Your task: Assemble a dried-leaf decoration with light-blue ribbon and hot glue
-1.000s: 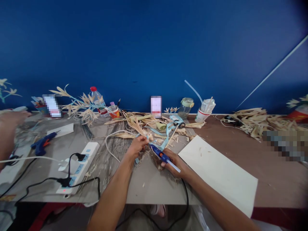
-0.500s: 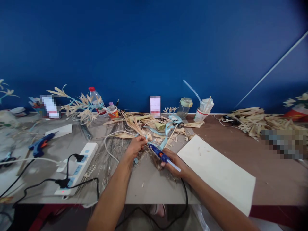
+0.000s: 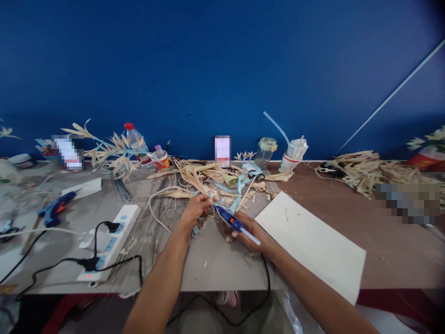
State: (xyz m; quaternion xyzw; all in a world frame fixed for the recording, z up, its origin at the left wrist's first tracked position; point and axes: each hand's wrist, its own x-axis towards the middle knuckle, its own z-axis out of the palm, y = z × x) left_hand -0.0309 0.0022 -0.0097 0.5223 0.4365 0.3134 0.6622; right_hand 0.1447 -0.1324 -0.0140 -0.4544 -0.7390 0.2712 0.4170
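My right hand point(image 3: 249, 231) is wrapped around a blue hot glue gun point(image 3: 227, 215), a clear glue stick point(image 3: 251, 235) poking out of its back end. Its nozzle points up and left, close to the fingertips of my left hand point(image 3: 197, 208). Those fingers are pinched together; a bit of light blue shows at their tips, but the piece between them is too small to make out. Just beyond lie dried corn husks point(image 3: 194, 178) and a light-blue ribbon point(image 3: 238, 197), with black-handled scissors point(image 3: 256, 176) on top. Husk scraps lie under the glue gun.
A white board point(image 3: 314, 246) lies to the right. On the left are a power strip point(image 3: 110, 248) with plugs and cables, thin wires, and a second glue gun point(image 3: 55, 208). Along the wall stand a phone point(image 3: 223, 152), a clear jar point(image 3: 266, 153), cups and a red-capped bottle point(image 3: 135, 141).
The view has shifted slightly. Both hands and the glue gun hold nearly the same position, nozzle still beside the left fingertips.
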